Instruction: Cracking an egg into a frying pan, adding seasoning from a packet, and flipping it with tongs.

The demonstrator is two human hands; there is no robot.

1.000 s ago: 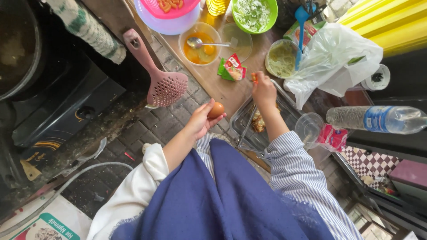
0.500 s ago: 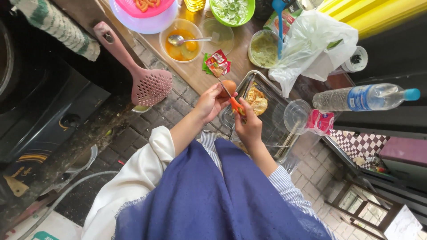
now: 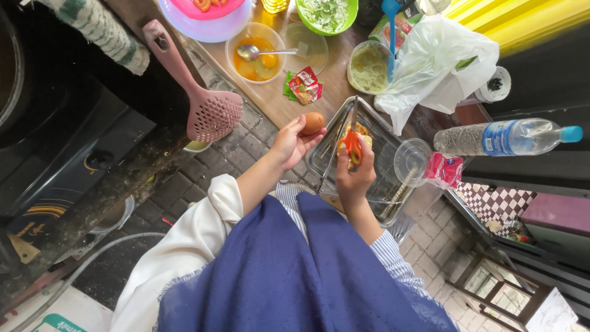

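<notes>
My left hand [image 3: 287, 142] holds a brown egg [image 3: 312, 123] by the fingertips, just left of a clear plastic tray [image 3: 382, 184]. My right hand [image 3: 354, 178] grips orange-handled scissors [image 3: 352, 145] over that tray, with the metal blades pointing away from me. Some yellowish food lies in the tray under the scissors, partly hidden. The egg and the scissors are a short way apart. Beyond the egg, on the wooden counter, stands a clear bowl [image 3: 253, 37] with egg yolks and a spoon in it.
A pink slotted spatula [image 3: 212, 114] lies left of the egg, beside a black stove [image 3: 61, 141]. Further back sit a green bowl of chopped greens [image 3: 326, 12], a tub of green paste [image 3: 369, 67] and a small sachet [image 3: 302, 85]. At the right are a white plastic bag [image 3: 430, 61], a water bottle [image 3: 504, 136] and a clear cup [image 3: 412, 161].
My right hand came back from the counter with the orange-handled scissors and now holds them over the tray. My left hand kept the egg and moved it toward the tray's edge.
</notes>
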